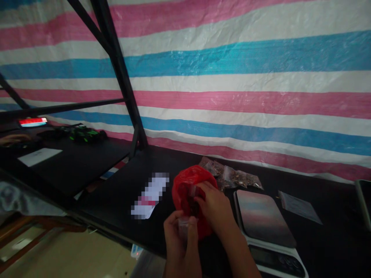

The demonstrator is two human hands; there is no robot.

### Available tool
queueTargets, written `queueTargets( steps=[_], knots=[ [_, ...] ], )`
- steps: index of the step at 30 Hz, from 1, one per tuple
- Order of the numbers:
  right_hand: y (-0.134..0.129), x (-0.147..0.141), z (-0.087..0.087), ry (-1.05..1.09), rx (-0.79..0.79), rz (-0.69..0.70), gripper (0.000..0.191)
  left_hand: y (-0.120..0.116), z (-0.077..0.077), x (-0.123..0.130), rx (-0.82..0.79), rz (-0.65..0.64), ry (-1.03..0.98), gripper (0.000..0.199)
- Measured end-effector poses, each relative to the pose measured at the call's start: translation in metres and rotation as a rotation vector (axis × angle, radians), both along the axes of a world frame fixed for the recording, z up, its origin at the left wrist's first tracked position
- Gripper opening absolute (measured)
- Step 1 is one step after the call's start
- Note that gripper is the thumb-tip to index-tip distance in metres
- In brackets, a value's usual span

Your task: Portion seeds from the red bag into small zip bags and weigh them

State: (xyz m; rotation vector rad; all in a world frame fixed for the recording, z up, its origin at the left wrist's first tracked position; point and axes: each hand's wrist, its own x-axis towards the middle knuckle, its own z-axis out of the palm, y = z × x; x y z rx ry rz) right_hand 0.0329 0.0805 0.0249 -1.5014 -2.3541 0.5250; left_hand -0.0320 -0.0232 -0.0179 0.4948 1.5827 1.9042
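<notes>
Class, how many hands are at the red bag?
2: right hand at the mouth of the red bag; left hand at its near side, holding a clear bag. None seems hidden.

Tarpaulin (246,83) striped pink, white and blue is hanging behind black tabletops (116,200) and a metal frame (118,73); beige floor (69,255) is showing below.

Pink, white and blue stripes ran across the plastic sheet (246,90); the surface (116,197) was plain black. The bag (189,173) was bright red, the packets (246,179) showed brown through clear plastic, and the white scale (246,239) had a silvery-grey plate (265,216). Another object (84,134) mixed black with vivid green.
</notes>
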Motion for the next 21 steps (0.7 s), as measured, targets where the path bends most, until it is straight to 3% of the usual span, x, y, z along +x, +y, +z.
queueTargets(
  steps=[5, 9, 13, 16, 21],
  knots=[
    [0.000, 0.008, 0.003, -0.007, -0.004, 0.041, 0.026, 0.007, 0.001, -0.009, -0.088, -0.029, -0.092, 0.055],
    [0.000, 0.016, 0.001, 0.024, -0.030, 0.007, 0.026, 0.012, 0.012, -0.022, -0.097, -0.091, -0.092, 0.051],
    [-0.002, 0.022, 0.001, 0.068, -0.078, -0.058, 0.020, 0.017, 0.025, -0.039, 0.023, -0.070, 0.200, 0.048],
    [-0.003, 0.022, 0.003, 0.108, -0.099, -0.118, 0.022, 0.015, 0.026, -0.048, -0.052, -0.005, 0.453, 0.044],
    [-0.004, 0.013, 0.004, 0.331, -0.047, -0.037, 0.036, 0.009, 0.016, -0.059, -0.081, 0.014, 0.545, 0.039]
  ],
)
